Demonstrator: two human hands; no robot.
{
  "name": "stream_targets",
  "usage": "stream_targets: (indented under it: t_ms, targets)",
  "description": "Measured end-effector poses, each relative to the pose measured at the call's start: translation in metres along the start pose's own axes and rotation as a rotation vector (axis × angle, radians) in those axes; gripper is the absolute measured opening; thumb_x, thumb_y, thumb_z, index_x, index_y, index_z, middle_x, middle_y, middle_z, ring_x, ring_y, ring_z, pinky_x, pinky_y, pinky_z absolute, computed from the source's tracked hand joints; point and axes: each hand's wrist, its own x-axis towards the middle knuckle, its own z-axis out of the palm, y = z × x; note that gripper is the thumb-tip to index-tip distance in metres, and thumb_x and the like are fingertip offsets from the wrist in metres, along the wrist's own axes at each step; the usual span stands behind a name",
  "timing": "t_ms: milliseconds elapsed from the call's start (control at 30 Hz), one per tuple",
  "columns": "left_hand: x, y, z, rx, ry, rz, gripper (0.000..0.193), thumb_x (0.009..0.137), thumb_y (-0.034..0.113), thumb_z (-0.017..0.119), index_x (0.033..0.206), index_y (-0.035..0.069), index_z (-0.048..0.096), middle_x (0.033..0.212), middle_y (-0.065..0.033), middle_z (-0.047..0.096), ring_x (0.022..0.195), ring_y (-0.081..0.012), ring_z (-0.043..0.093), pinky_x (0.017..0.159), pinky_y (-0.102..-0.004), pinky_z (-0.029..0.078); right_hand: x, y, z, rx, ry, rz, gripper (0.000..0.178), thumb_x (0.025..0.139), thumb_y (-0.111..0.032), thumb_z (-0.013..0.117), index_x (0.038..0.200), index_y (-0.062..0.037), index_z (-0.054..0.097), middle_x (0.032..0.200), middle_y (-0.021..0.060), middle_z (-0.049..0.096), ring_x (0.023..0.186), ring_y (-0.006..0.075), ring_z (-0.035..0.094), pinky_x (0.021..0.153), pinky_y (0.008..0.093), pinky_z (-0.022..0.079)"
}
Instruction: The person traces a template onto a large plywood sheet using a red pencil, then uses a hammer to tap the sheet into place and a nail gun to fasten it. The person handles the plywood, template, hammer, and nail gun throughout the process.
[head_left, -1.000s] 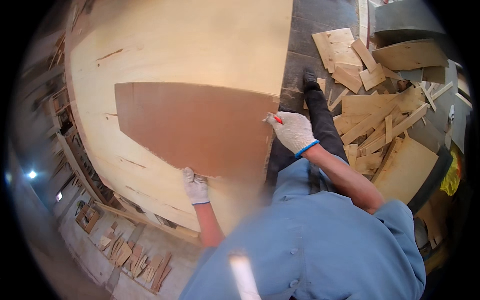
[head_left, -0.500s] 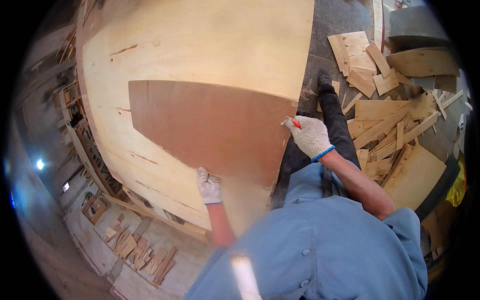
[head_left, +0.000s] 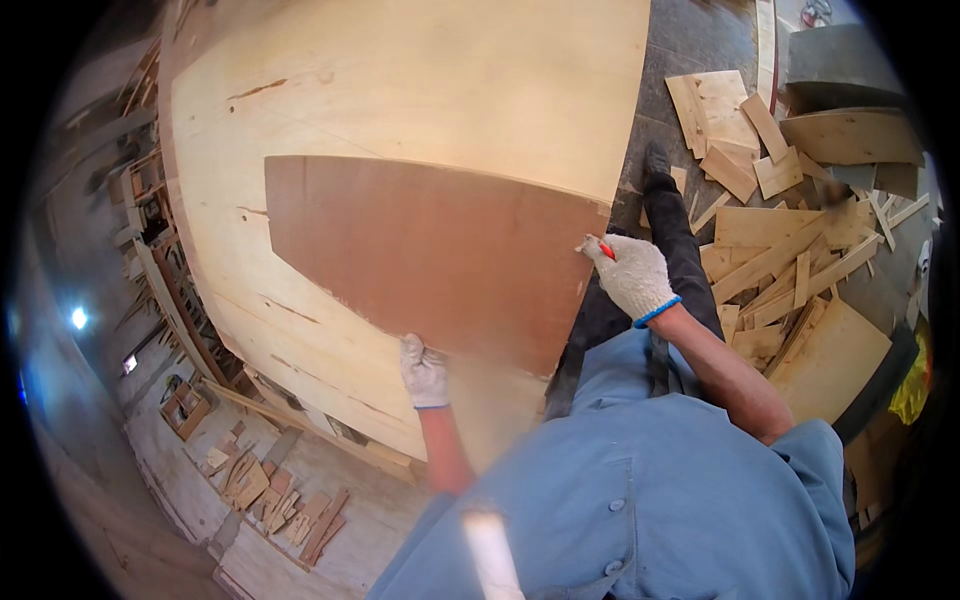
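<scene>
Brown panel point(head_left: 430, 250): flat on pale plywood point(head_left: 430, 90), toward its 5 o'clock.
Left hand point(head_left: 424, 374): panel's 6 o'clock edge; pinching or pressing, I can't tell.
Right hand point(head_left: 638, 278): 3 o'clock, closed around red stick point(head_left: 607, 250).
Slip risk: uneven pushing could skew the panel.

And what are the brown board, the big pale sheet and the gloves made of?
The brown board looks like wood, maybe plywood: smooth, dull, rough-edged. The big pale sheet is probably bare plywood, showing dark cracks and small knots. The gloves seem knitted, fuzzy and whitish; cotton, perhaps.
</scene>
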Motion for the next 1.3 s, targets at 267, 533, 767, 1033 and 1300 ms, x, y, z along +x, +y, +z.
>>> stream_targets:
  t_ms: [267,533,767,1033,1300]
  targets:
    - [-0.002,-0.006,0.003,0.114,0.067,0.072,0.031,0.106,0.012,0.061,0.136,0.005,0.06,0.135,-0.0096,0.069,0.122,-0.0235,0.068,0.106,-0.0456,0.059,-0.002,0.0,0.002,0.004,0.043,-0.02,0.04,0.105,-0.041,0.06,0.089,-0.0071,0.076,0.078,0.0211,0.068,0.078,0.041,0.069,0.068,0.0473,0.052]
    - [-0.028,0.03,0.101,1.119,0.522,-0.239,0.016,0.106,0.018,0.058,0.113,0.005,0.066,0.1,-0.0047,0.066,0.091,-0.0116,0.064,0.084,-0.0261,0.054,0.0,0.002,0.001,-0.02,0.029,-0.011,0.042,0.105,-0.041,0.06,0.086,-0.0061,0.074,0.079,0.0218,0.067,0.077,0.0427,0.067,0.067,0.0481,0.05]
    - [-0.071,-0.033,0.202,2.113,0.215,0.203,0.055,0.107,0.033,0.057,0.148,-0.004,0.052,0.148,-0.023,0.058,0.138,-0.0359,0.056,0.116,-0.0432,0.044,-0.005,-0.003,0.001,0.005,0.072,-0.019,0.041,0.104,-0.041,0.062,0.088,-0.0062,0.074,0.078,0.0222,0.065,0.077,0.043,0.066,0.065,0.0473,0.049]
    - [-0.061,-0.065,0.108,1.739,0.582,0.311,0.061,0.11,0.031,0.051,0.158,-0.005,0.038,0.165,-0.0249,0.038,0.155,-0.036,0.035,0.127,-0.0417,0.029,-0.003,-0.003,0.001,0.022,0.105,-0.027,0.042,0.105,-0.042,0.061,0.087,-0.0063,0.074,0.074,0.0221,0.063,0.072,0.0416,0.065,0.062,0.0461,0.048]
    - [-0.049,-0.087,0.081,1.786,0.507,0.772,0.037,0.11,0.019,0.05,0.139,-0.002,0.05,0.159,-0.0277,0.044,0.147,-0.0416,0.045,0.118,-0.0518,0.041,-0.004,0.0,0.004,0.031,0.123,-0.061,0.042,0.106,-0.042,0.06,0.091,-0.0069,0.077,0.071,0.0208,0.064,0.067,0.038,0.066,0.062,0.045,0.049]
